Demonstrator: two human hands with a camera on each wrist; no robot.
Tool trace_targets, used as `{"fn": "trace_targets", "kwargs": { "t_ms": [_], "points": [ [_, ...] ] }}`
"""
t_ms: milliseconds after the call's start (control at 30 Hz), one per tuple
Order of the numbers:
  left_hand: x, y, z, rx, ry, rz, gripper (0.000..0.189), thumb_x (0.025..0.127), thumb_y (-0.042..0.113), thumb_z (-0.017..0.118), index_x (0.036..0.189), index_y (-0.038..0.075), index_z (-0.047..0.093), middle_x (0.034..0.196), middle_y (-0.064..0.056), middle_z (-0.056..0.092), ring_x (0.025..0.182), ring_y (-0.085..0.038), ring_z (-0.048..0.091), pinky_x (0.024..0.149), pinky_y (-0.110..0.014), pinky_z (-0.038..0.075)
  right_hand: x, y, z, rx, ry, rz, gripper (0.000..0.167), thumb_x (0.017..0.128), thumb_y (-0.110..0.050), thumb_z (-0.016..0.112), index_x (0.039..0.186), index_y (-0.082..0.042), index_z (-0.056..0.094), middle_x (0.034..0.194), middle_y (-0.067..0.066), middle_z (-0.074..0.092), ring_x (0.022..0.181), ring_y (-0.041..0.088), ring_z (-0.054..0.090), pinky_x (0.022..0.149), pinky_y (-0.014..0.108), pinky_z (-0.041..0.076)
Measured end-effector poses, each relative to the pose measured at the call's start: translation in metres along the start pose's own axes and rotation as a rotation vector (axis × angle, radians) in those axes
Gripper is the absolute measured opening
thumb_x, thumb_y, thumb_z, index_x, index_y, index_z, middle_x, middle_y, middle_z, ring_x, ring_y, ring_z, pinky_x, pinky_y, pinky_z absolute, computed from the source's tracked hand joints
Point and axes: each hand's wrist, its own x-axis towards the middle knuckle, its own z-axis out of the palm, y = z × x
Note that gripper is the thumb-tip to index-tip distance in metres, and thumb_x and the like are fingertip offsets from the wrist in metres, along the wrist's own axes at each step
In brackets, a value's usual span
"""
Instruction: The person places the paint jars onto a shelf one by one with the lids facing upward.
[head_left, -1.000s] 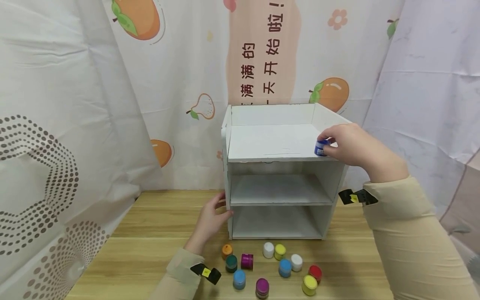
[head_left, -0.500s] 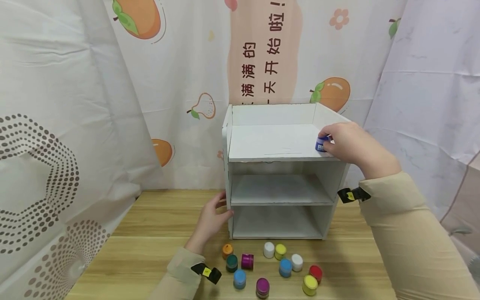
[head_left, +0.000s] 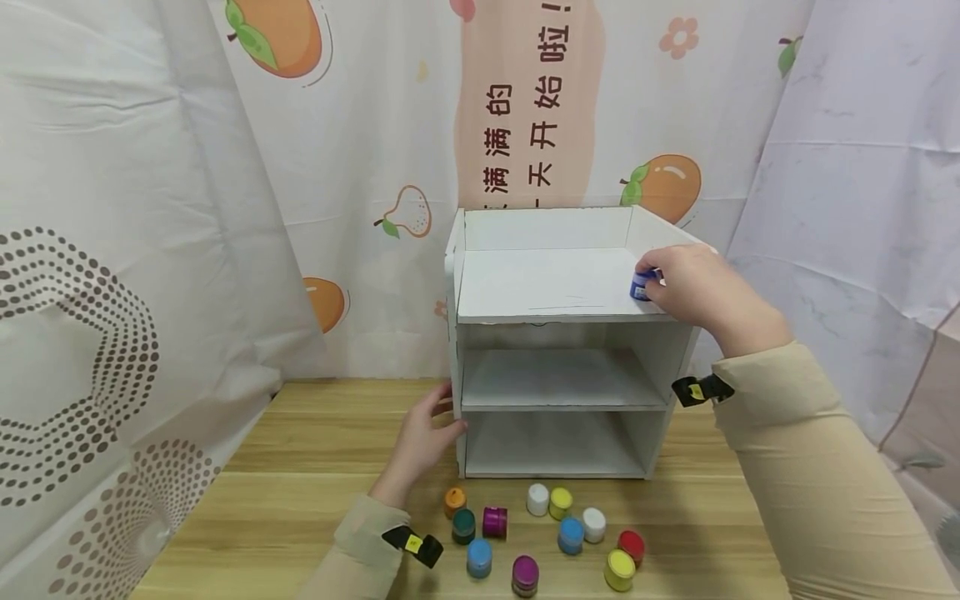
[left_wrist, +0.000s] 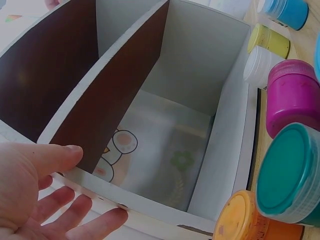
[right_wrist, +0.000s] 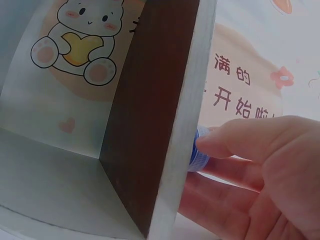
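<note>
My right hand (head_left: 693,287) pinches a small blue paint jar (head_left: 641,285) between thumb and fingers, at the right front of the top shelf of a white shelf unit (head_left: 540,283). In the right wrist view, the board's edge partly hides the blue jar (right_wrist: 200,150). At the unit's left side, my left hand (head_left: 422,437) has its thumb at the front edge and its fingers spread along the outer face. The left wrist view shows that hand (left_wrist: 55,195) close up, holding no jar.
Several paint jars stand in front of the unit, including an orange jar (head_left: 454,501), a dark green jar (head_left: 463,526) and a red jar (head_left: 632,546). A purple jar (head_left: 494,522) lies on its side. A printed curtain (head_left: 360,125) hangs behind the wooden table (head_left: 247,517).
My right hand has shifted slightly back and left, bringing the blue paint jar a little farther in from the top shelf's front edge. My left hand stays in place.
</note>
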Motion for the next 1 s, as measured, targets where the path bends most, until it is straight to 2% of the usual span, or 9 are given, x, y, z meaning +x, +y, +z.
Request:
{"fn": "trace_targets", "kwargs": {
  "t_ms": [333, 533, 667, 833, 1000],
  "points": [
    [-0.001, 0.0, 0.001, 0.015, -0.002, -0.016, 0.063, 0.092, 0.006, 0.074, 0.15, 0.011, 0.05, 0.146, -0.01, 0.054, 0.129, -0.034, 0.054, 0.094, -0.042, 0.057, -0.003, 0.002, -0.001, 0.035, -0.005, 0.023, 0.036, 0.091, -0.004, 0.065, 0.126, 0.003, 0.065, 0.12, 0.03, 0.065, 0.106, 0.046, 0.059, 0.089, 0.063, 0.049],
    [-0.001, 0.001, 0.001, 0.02, -0.002, -0.008, 0.063, 0.092, 0.005, 0.074, 0.15, 0.012, 0.049, 0.147, -0.01, 0.053, 0.128, -0.034, 0.055, 0.095, -0.043, 0.056, -0.014, -0.003, -0.007, 0.015, 0.044, 0.002, 0.038, 0.091, -0.008, 0.067, 0.129, -0.002, 0.064, 0.125, 0.027, 0.063, 0.109, 0.045, 0.059, 0.089, 0.064, 0.049],
    [0.0, 0.002, 0.001, 0.021, -0.003, -0.016, 0.063, 0.092, 0.006, 0.074, 0.15, 0.013, 0.05, 0.147, -0.008, 0.053, 0.128, -0.034, 0.055, 0.095, -0.043, 0.056, -0.024, -0.01, -0.01, 0.004, 0.123, -0.061, 0.035, 0.091, -0.01, 0.071, 0.126, -0.005, 0.067, 0.127, 0.022, 0.062, 0.107, 0.042, 0.06, 0.086, 0.062, 0.05],
    [0.001, 0.002, 0.001, 0.028, -0.002, 0.009, 0.063, 0.092, 0.005, 0.074, 0.15, 0.011, 0.049, 0.147, -0.01, 0.053, 0.128, -0.035, 0.055, 0.094, -0.044, 0.056, -0.034, -0.02, -0.006, 0.014, 0.265, -0.187, 0.024, 0.086, -0.004, 0.075, 0.109, -0.008, 0.073, 0.107, 0.011, 0.067, 0.094, 0.032, 0.062, 0.073, 0.053, 0.053],
    [0.001, 0.001, 0.001, 0.058, -0.001, 0.017, 0.063, 0.093, 0.006, 0.074, 0.15, 0.01, 0.048, 0.146, -0.011, 0.054, 0.127, -0.033, 0.057, 0.093, -0.042, 0.057, -0.041, -0.027, 0.004, 0.042, 0.34, -0.319, 0.021, 0.081, 0.0, 0.076, 0.1, -0.008, 0.073, 0.093, 0.006, 0.068, 0.084, 0.025, 0.064, 0.068, 0.045, 0.053]
  ]
}}
